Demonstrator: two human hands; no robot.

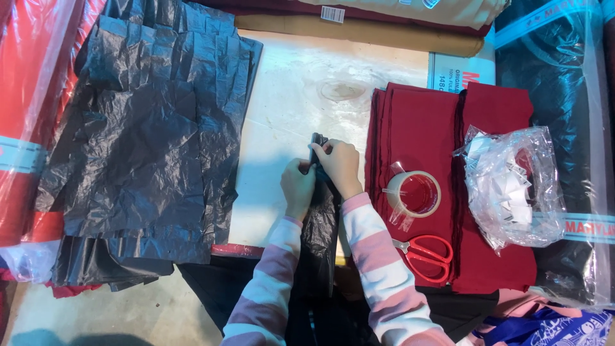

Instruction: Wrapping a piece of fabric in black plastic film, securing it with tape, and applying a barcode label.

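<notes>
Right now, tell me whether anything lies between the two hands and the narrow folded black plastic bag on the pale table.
Nothing visible does. The left hand and right hand both already grip the narrow folded black plastic bag directly, over the pale table.

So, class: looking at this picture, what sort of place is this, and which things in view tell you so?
Probably a packing bench in a cloth shop or small workshop. Folded dark red cloth lies beside a stack of black plastic bags, with a tape roll and red scissors ready to hand.

Black plastic bags (147, 134), maroon cloth (423, 147), red scissors (428, 254), pink-and-white striped sleeves (378, 256).
</notes>
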